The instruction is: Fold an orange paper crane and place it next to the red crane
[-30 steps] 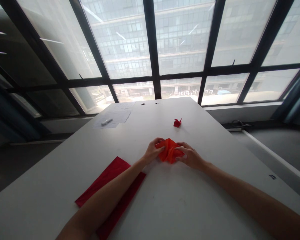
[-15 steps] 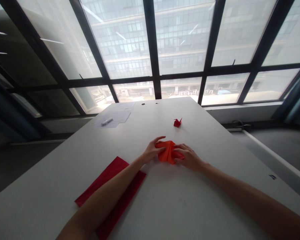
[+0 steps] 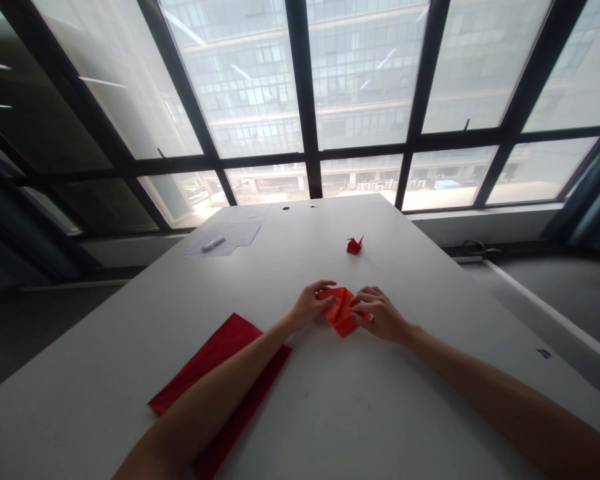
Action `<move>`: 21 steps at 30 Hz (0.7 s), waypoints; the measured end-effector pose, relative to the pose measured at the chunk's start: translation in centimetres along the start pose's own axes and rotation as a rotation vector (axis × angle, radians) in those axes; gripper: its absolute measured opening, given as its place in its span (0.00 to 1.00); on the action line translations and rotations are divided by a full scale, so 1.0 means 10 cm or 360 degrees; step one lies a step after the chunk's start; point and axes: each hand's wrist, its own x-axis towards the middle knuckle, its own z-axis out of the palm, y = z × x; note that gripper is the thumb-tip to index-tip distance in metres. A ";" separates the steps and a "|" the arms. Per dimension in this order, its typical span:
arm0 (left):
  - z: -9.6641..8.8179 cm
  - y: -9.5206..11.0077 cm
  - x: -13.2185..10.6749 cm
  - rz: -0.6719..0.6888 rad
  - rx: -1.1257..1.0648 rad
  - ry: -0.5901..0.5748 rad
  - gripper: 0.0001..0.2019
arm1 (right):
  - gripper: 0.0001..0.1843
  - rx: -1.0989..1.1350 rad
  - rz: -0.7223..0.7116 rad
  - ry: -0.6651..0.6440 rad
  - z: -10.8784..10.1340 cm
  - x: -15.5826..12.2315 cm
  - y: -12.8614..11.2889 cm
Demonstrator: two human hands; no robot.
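A partly folded sheet of orange origami paper (image 3: pixel 341 312) lies between my hands on the white table. My left hand (image 3: pixel 313 303) grips its left edge, the thumb on top and the fingers behind it. On the right side, my right hand (image 3: pixel 380 315) pinches the paper between thumb and bent fingers. A crease runs down the middle of the sheet, and its lower corner points toward me. Beyond the hands stands a small red folded paper crane (image 3: pixel 355 246).
Red paper (image 3: pixel 220 360) lies at the left, partly under my left forearm. White printed sheets (image 3: pixel 240 233) with a white marker-like stick (image 3: pixel 213 243) rest at the far left of the table (image 3: pixel 300 260). Large windows rise behind.
The orange paper has turned and its shape has altered, with a corner now pointing toward me. My left hand has shifted slightly right and down; the right hand's fingers have bent more.
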 end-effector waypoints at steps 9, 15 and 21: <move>0.00 0.03 -0.02 -0.0070 -0.0016 0.0057 0.22 | 0.11 0.0101 0.0170 -0.0131 0.07 -0.04 0.01; -0.06 0.02 -0.02 -0.0060 -0.0162 -0.0001 0.24 | 0.13 0.0065 0.0160 -0.0180 0.05 -0.01 -0.05; -0.05 0.05 -0.02 -0.0023 -0.0215 -0.0063 0.25 | 0.09 0.0006 0.0165 -0.0262 0.00 0.01 -0.10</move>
